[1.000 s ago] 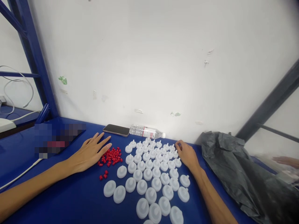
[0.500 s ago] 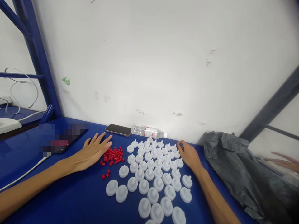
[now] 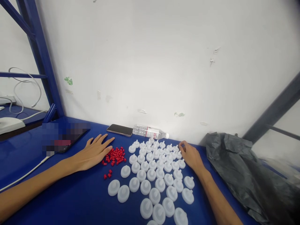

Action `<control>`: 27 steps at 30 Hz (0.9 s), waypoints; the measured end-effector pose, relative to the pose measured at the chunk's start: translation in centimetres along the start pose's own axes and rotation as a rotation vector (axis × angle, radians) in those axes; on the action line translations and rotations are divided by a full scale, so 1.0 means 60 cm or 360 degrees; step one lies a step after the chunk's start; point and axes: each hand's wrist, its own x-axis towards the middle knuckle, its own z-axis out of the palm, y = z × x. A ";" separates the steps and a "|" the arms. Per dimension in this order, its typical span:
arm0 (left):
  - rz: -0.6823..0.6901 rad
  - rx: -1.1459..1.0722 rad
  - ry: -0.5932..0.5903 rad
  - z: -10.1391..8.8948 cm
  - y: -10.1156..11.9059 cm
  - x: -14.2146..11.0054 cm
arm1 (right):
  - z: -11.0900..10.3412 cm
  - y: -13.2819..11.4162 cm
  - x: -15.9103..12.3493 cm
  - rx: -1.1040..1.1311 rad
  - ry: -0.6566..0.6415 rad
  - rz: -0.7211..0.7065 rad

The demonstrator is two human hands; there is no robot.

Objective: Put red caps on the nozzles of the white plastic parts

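Note:
My left hand (image 3: 95,152) lies flat on the blue tabletop (image 3: 77,193), fingers spread and holding nothing. Its thumb reaches the edge of a pile of small red plastic pieces (image 3: 116,155). To the right of that pile, many round white plastic caps with a short spout (image 3: 152,164) are spread out, spouts upward. My right hand (image 3: 191,155) rests at the far right edge of these caps. Its fingers are loosely curled, with thumb and index fingertip slightly apart beside the outermost caps, and no object shows between them.
Along the wall lie a phone (image 3: 120,130) and a clear plastic bottle (image 3: 150,132) on its side. Left of my left hand is a dark, partly blurred device (image 3: 78,133) with a white cable (image 3: 25,173). A dark grey plastic bag (image 3: 231,165) sits at the right.
The whole view has shifted slightly. A blurred hand at the far right edge is out of sight now. My two hands keep their places by the red pieces and the caps.

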 end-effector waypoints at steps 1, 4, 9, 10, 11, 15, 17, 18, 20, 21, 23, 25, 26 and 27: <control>0.0004 0.0004 0.0004 0.000 0.000 0.000 | 0.000 0.000 0.000 0.0001 -0.0002 0.0000; 0.0024 0.0010 0.0020 0.002 -0.003 0.002 | 0.000 0.000 0.000 -0.0001 -0.0007 -0.0001; 0.0044 0.0001 0.0073 0.007 -0.008 0.005 | 0.003 0.002 0.002 -0.0005 -0.0011 -0.0003; 0.0044 -0.0005 0.0083 0.007 -0.009 0.005 | 0.003 0.003 0.002 -0.0004 -0.0012 -0.0003; 0.0048 -0.0010 0.0088 0.008 -0.008 0.005 | 0.003 0.003 0.002 -0.0002 -0.0013 -0.0002; 0.0045 -0.0017 0.0072 0.005 -0.005 0.003 | 0.004 0.003 0.002 -0.0001 -0.0014 -0.0004; 0.0035 -0.0018 0.0061 0.003 -0.004 0.002 | 0.004 0.003 0.002 0.0001 -0.0015 -0.0006; 0.0030 -0.0020 0.0059 0.003 -0.003 0.002 | 0.004 0.003 0.002 0.0002 -0.0016 -0.0006; 0.0025 -0.0024 0.0063 0.002 -0.003 0.002 | 0.004 0.003 0.002 0.0001 -0.0015 -0.0006; 0.0025 -0.0024 0.0066 0.002 -0.003 0.003 | 0.004 0.002 0.001 -0.0001 -0.0014 -0.0007; 0.0029 -0.0023 0.0067 0.002 -0.005 0.004 | 0.004 0.002 0.001 -0.0002 -0.0015 -0.0013; 0.0033 -0.0022 0.0060 0.002 -0.007 0.006 | 0.004 0.002 0.001 -0.0004 -0.0018 -0.0016; 0.0033 -0.0023 0.0057 0.002 -0.008 0.006 | 0.004 0.003 0.001 -0.0005 -0.0018 -0.0014; 0.0029 -0.0025 0.0056 0.002 -0.009 0.006 | 0.004 0.003 0.001 -0.0007 -0.0018 -0.0013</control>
